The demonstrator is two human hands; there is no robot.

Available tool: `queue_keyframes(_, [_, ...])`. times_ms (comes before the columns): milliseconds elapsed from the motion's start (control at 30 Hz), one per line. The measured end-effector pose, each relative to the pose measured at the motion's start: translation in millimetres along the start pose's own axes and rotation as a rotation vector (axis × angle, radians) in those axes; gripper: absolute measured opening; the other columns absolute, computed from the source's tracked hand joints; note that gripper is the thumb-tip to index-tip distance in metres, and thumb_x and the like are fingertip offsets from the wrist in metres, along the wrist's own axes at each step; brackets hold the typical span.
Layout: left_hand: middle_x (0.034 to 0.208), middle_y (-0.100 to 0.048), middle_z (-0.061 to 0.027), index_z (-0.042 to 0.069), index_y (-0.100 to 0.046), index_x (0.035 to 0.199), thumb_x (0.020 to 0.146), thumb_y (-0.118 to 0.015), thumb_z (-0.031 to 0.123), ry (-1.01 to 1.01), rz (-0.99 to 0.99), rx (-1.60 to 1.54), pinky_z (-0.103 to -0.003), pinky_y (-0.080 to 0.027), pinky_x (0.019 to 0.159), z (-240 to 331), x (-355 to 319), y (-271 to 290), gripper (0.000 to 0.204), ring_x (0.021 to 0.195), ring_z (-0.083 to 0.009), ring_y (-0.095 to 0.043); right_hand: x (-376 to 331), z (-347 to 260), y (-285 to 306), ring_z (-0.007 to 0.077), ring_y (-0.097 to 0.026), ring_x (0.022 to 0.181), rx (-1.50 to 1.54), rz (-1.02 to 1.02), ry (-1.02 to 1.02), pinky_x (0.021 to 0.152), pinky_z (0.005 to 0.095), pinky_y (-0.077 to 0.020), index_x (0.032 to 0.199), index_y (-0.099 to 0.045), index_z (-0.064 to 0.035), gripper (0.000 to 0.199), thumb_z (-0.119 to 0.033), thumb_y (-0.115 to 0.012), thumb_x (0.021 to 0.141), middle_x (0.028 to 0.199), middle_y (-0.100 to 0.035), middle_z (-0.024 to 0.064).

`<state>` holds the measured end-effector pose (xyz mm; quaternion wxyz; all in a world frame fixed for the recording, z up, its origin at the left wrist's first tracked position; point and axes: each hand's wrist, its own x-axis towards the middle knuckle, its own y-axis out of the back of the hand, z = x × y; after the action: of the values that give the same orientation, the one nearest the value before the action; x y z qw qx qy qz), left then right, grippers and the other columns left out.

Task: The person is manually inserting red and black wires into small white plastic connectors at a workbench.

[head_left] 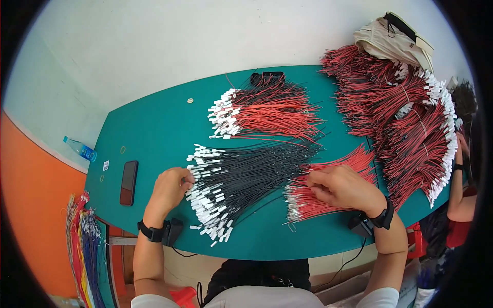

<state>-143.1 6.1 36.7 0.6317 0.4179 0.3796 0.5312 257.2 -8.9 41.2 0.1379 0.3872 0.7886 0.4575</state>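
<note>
Green worktop (154, 128) against a white wall: left hand (172, 187) fingers pinch white tags of the black wire bundle (246, 177) mid-frame, right hand (341, 187) curled on the red wire bundle (328, 187); mixed bundle (267, 110) above looks finished, big red heap (405, 123) upper right seemingly left.

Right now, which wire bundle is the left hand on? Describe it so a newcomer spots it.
On the green table, look at the near middle: the fan of black wires with white tags, under the left hand. The fan behind it mixes red and black, and the right hand's bundle is all red.
</note>
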Motion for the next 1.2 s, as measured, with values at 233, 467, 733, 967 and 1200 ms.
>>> queue_keyframes(233, [0.083,-0.067,-0.0099,0.001,-0.066,0.089,0.077,-0.068,-0.003,-0.111,0.213,-0.105,-0.033,-0.048,0.061,16,-5,17,0.013,0.07,-0.0215,-0.063,3,-8,6,0.0356,-0.058,0.062,0.109,0.082,-0.025,0.054,0.0434,-0.0438,0.088,-0.054,-0.0051,0.009,-0.007,-0.061,0.083,0.067,-0.057,0.0154])
queue_keyframes(467, [0.087,-0.068,-0.0078,-0.001,-0.065,0.094,0.088,-0.061,-0.004,-0.135,0.136,-0.874,-0.025,-0.05,0.06,86,9,15,0.008,0.075,-0.0118,-0.066,1,-14,3,0.0261,-0.059,0.057,0.262,0.287,-0.01,0.051,0.0346,-0.0448,0.09,-0.059,-0.0039,0.008,-0.006,-0.065,0.085,0.068,-0.059,0.0114])
queue_keyframes(733, [0.096,-0.07,-0.0133,-0.004,-0.066,0.108,0.087,-0.062,-0.005,-0.157,-0.375,-1.302,-0.028,-0.057,0.074,144,39,-51,0.021,0.079,-0.0164,-0.068,-1,-19,2,0.0206,-0.06,0.062,0.243,0.436,0.003,0.053,0.0309,-0.0448,0.083,-0.062,-0.0014,0.007,-0.003,-0.069,0.083,0.072,-0.062,0.0082])
queue_keyframes(967, [0.097,-0.07,-0.0134,-0.006,-0.067,0.104,0.084,-0.067,-0.006,-0.14,-0.477,-1.314,-0.029,-0.057,0.08,143,36,-65,0.02,0.086,-0.0175,-0.069,1,-13,-3,0.0257,-0.061,0.064,0.138,0.432,0.098,0.056,0.0321,-0.0468,0.085,-0.063,-0.0025,0.008,-0.001,-0.07,0.08,0.074,-0.062,0.0092])
queue_keyframes(1200, [0.095,-0.07,-0.0116,-0.005,-0.068,0.099,0.08,-0.071,-0.008,-0.153,-0.41,-1.279,-0.027,-0.056,0.081,137,33,-67,0.019,0.088,-0.0162,-0.068,2,-13,-11,0.0267,-0.062,0.066,0.088,0.421,0.117,0.058,0.0345,-0.0494,0.085,-0.063,-0.0026,0.011,-0.002,-0.071,0.079,0.075,-0.062,0.0096])
